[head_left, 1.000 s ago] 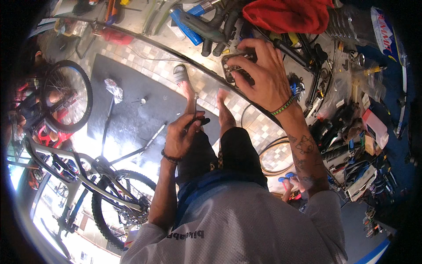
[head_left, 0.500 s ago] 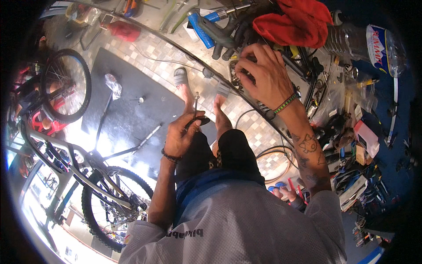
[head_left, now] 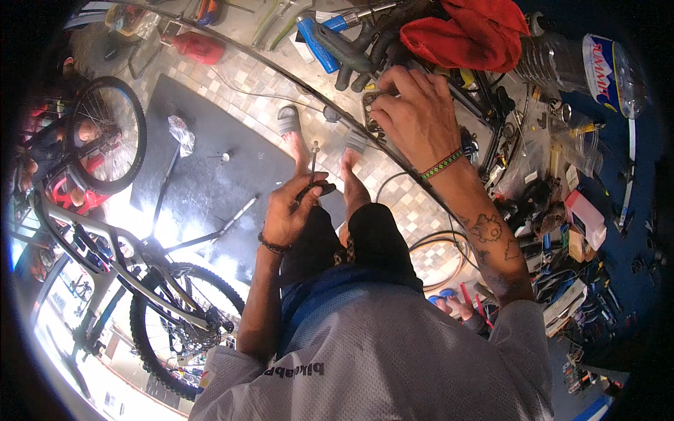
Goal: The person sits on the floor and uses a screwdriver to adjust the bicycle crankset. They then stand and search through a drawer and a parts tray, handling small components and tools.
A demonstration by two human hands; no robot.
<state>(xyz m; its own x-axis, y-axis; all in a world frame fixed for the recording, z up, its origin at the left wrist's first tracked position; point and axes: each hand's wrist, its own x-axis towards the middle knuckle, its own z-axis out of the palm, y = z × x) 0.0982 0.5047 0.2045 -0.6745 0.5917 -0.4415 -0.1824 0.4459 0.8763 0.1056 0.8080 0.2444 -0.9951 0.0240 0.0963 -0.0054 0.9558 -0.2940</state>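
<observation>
In front of my lap, my left hand is closed round a thin metal rod that points away from me, with a small knob at its far tip. A black curved part shows at the same fingers; whether it is joined to the rod is unclear. My right hand is over the bench edge with bent fingers drawn together, at a small container of metal parts. Its fingertips partly hide what they touch. Just beyond it lie a blue-and-black handled tool and a red cloth.
The cluttered bench also holds a large clear plastic bottle, a pink-and-white bottle and many loose tools. At left, a bicycle and another bicycle wheel stand by a dark mat. A cable coil lies near my right knee.
My right hand has shifted slightly left and toward me, its fingers drawn closer together at the container. My left hand still holds the rod in nearly the same place.
</observation>
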